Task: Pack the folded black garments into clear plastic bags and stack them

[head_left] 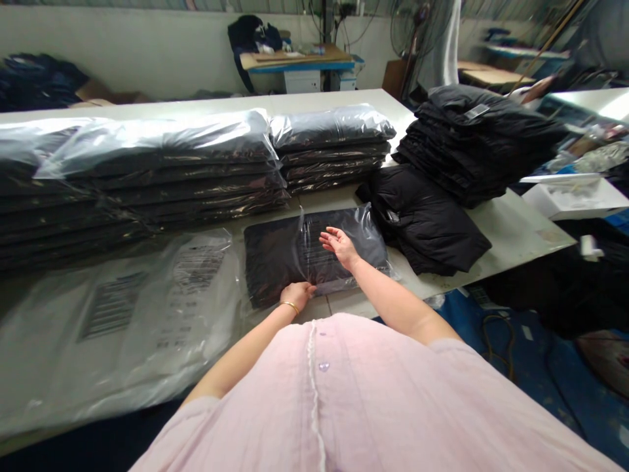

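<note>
A folded black garment (272,252) lies flat on the table in front of me, partly inside a clear plastic bag (368,239) whose edge crosses its middle. At the near edge of the bag, my left hand (297,295), with a gold bangle on its wrist, is closed in a pinch on the plastic. My right hand (340,246) is over the middle of the garment, fingers stretched and apart, holding nothing. Whether its fingertips touch the bag cannot be made out. Dark printed lines show through the plastic beside the right hand.
Printed clear bags (147,308) lie spread at left. Bagged black garments (196,170) are stacked behind, with a shorter bagged stack (334,147) beside them. Unbagged black garments (476,137) are piled at right, one loose garment (427,216) nearer. A white box (574,196) stands far right.
</note>
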`<action>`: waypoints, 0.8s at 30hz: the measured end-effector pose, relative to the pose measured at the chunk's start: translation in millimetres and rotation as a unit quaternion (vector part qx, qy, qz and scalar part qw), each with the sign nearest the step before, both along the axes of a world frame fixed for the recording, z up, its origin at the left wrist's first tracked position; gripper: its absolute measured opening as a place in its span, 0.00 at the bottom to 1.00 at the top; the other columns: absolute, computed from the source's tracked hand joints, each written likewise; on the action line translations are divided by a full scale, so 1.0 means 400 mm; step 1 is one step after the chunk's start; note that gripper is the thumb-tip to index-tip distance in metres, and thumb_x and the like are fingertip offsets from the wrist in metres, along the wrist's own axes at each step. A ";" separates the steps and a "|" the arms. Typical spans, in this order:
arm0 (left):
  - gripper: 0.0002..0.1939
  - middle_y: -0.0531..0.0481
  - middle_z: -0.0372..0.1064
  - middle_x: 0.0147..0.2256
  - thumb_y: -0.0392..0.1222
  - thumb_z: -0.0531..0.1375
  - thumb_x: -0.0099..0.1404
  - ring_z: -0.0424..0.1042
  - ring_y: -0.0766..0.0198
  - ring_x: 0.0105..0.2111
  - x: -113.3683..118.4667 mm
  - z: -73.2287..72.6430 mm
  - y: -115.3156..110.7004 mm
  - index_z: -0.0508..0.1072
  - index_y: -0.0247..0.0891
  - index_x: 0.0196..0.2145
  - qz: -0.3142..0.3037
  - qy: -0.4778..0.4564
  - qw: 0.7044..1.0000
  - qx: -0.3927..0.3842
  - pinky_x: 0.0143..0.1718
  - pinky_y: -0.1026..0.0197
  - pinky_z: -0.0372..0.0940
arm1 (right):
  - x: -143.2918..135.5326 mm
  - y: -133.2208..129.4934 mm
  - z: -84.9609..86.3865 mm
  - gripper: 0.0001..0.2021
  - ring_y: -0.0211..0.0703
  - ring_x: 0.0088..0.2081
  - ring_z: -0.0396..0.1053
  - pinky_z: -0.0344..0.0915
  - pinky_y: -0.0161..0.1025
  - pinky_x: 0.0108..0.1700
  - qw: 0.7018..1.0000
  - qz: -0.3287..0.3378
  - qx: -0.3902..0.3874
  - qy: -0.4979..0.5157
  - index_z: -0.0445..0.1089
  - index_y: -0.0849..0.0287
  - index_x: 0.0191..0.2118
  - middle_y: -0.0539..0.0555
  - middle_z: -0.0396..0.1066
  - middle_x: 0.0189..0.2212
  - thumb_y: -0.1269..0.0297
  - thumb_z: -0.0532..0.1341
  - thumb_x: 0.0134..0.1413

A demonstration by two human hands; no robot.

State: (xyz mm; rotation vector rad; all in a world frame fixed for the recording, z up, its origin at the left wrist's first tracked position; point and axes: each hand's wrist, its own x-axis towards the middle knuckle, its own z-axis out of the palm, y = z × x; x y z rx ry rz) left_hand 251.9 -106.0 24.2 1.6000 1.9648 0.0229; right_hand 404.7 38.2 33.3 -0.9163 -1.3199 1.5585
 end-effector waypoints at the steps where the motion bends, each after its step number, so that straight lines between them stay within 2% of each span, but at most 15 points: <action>1: 0.17 0.51 0.79 0.35 0.53 0.52 0.67 0.75 0.61 0.38 -0.001 0.000 0.005 0.79 0.46 0.35 0.004 -0.011 1.000 -0.003 0.34 0.65 0.60 | 0.018 -0.012 -0.013 0.18 0.42 0.49 0.72 0.68 0.47 0.53 0.998 -0.007 0.035 -0.051 0.62 0.52 0.53 0.54 0.73 0.48 0.53 0.57 0.61; 3: 0.18 0.52 0.79 0.34 0.53 0.52 0.67 0.75 0.62 0.37 -0.005 -0.002 0.014 0.79 0.45 0.33 0.009 -0.022 1.000 -0.009 0.33 0.65 0.60 | 0.057 -0.053 -0.047 0.18 0.45 0.55 0.67 0.62 0.50 0.59 0.970 -0.003 0.151 -0.192 0.63 0.52 0.57 0.55 0.71 0.53 0.58 0.54 0.63; 5: 0.18 0.53 0.79 0.33 0.53 0.52 0.66 0.75 0.63 0.36 -0.008 -0.006 0.025 0.79 0.45 0.31 0.014 -0.027 0.999 -0.016 0.33 0.66 0.60 | 0.091 -0.106 -0.086 0.19 0.48 0.63 0.57 0.54 0.51 0.65 0.899 0.031 0.291 -0.324 0.65 0.56 0.58 0.58 0.66 0.58 0.63 0.53 0.63; 7: 0.18 0.53 0.79 0.32 0.54 0.52 0.66 0.75 0.63 0.36 -0.010 -0.011 0.037 0.79 0.44 0.31 0.021 -0.030 0.999 -0.031 0.32 0.66 0.60 | 0.113 -0.152 -0.121 0.22 0.50 0.68 0.46 0.48 0.52 0.67 0.819 0.077 0.396 -0.409 0.62 0.59 0.61 0.59 0.57 0.64 0.64 0.55 0.63; 9: 0.18 0.53 0.79 0.31 0.54 0.53 0.65 0.75 0.63 0.36 -0.012 -0.016 0.048 0.79 0.44 0.32 0.024 -0.034 0.998 -0.046 0.32 0.66 0.60 | 0.133 -0.176 -0.150 0.26 0.51 0.69 0.40 0.44 0.53 0.68 0.754 0.093 0.453 -0.466 0.58 0.59 0.65 0.59 0.49 0.67 0.61 0.56 0.63; 11: 0.18 0.53 0.79 0.31 0.54 0.53 0.65 0.75 0.63 0.37 -0.013 -0.019 0.056 0.79 0.44 0.32 0.020 -0.032 0.998 -0.053 0.32 0.66 0.60 | 0.164 -0.172 -0.171 0.30 0.52 0.70 0.36 0.42 0.55 0.68 0.714 0.075 0.472 -0.512 0.52 0.57 0.67 0.58 0.42 0.69 0.56 0.56 0.63; 15: 0.17 0.54 0.79 0.31 0.54 0.53 0.65 0.75 0.64 0.36 -0.016 -0.025 0.062 0.78 0.44 0.32 0.018 -0.031 0.998 -0.055 0.32 0.66 0.60 | 0.296 -0.119 -0.206 0.33 0.54 0.70 0.32 0.37 0.57 0.68 0.681 0.016 0.442 -0.584 0.48 0.54 0.69 0.56 0.34 0.70 0.52 0.56 0.62; 19: 0.17 0.53 0.79 0.30 0.54 0.53 0.65 0.75 0.63 0.36 -0.014 -0.029 0.057 0.78 0.44 0.31 0.024 -0.027 0.998 -0.042 0.32 0.66 0.60 | 0.434 -0.091 -0.229 0.29 0.56 0.70 0.31 0.35 0.59 0.68 0.668 -0.057 0.362 -0.647 0.51 0.55 0.68 0.56 0.31 0.70 0.54 0.53 0.64; 22: 0.17 0.53 0.79 0.30 0.53 0.53 0.65 0.75 0.63 0.35 -0.010 -0.030 0.055 0.78 0.44 0.30 0.023 -0.023 0.999 -0.037 0.32 0.66 0.60 | 0.429 -0.112 -0.216 0.29 0.55 0.70 0.30 0.36 0.58 0.68 0.668 -0.081 0.362 -0.645 0.50 0.59 0.68 0.58 0.31 0.70 0.56 0.51 0.65; 24: 0.17 0.53 0.79 0.30 0.53 0.54 0.65 0.75 0.63 0.35 -0.008 -0.030 0.056 0.78 0.43 0.30 0.022 -0.019 0.999 -0.038 0.32 0.65 0.60 | 0.368 -0.141 -0.194 0.29 0.52 0.70 0.30 0.37 0.55 0.68 0.672 -0.033 0.412 -0.614 0.48 0.59 0.69 0.58 0.33 0.70 0.57 0.51 0.66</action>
